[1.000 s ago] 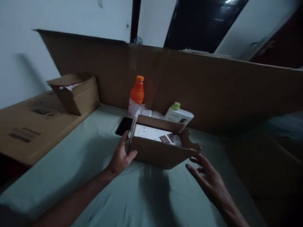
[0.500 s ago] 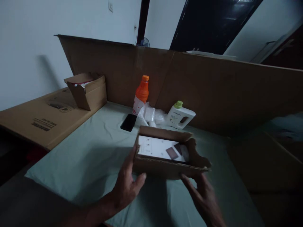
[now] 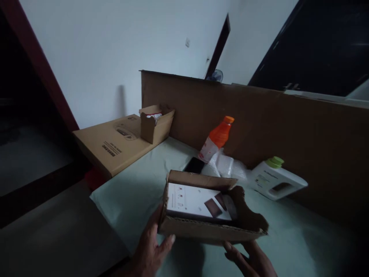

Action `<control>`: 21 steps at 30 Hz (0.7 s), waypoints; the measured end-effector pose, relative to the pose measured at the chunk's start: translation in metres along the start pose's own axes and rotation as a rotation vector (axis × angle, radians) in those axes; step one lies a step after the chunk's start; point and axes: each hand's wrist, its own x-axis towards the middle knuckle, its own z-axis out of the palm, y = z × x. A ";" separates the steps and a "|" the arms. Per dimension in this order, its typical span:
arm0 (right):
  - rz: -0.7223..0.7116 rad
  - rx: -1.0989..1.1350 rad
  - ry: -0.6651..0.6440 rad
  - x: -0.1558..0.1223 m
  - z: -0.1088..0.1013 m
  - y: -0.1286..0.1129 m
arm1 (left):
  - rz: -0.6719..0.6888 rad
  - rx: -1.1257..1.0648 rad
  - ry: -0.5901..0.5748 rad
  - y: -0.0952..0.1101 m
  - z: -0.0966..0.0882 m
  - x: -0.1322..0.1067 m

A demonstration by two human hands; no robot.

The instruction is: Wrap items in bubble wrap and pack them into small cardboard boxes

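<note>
Both hands hold up an open-topped cardboard box [image 3: 201, 232] above the green cloth. My left hand [image 3: 152, 242] grips its left end, thumb along the near side and fingers hidden behind. At the lower right, my right hand [image 3: 250, 257] supports the box from below, with part of its fingers under it. Inside lies a white printed carton [image 3: 190, 200] with brown squares pictured on it. Some clear wrapping seems to sit at the carton's right end. The box's right wall has a curved cut-out edge.
Behind the box are an orange bottle [image 3: 220, 132], bubble wrap [image 3: 225, 165], a black phone [image 3: 194, 165] and a white jug with a green cap [image 3: 265, 179]. A second small cardboard box [image 3: 161, 127] stands on a large flat carton [image 3: 121, 140]. A cardboard panel [image 3: 259, 115] borders the back.
The view has swung left, so the background shifts right in the picture. The cardboard box stays in both hands and sits lower in view, its top tipped more towards me.
</note>
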 end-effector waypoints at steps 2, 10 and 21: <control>-0.085 0.024 -0.047 0.026 0.022 -0.026 | -0.080 0.005 0.117 0.001 -0.016 0.014; -0.477 0.229 -0.241 0.192 0.169 -0.143 | 0.025 0.140 0.665 0.009 -0.128 0.111; -0.530 0.016 -0.276 0.281 0.266 -0.170 | 0.122 0.346 0.682 -0.055 -0.153 0.203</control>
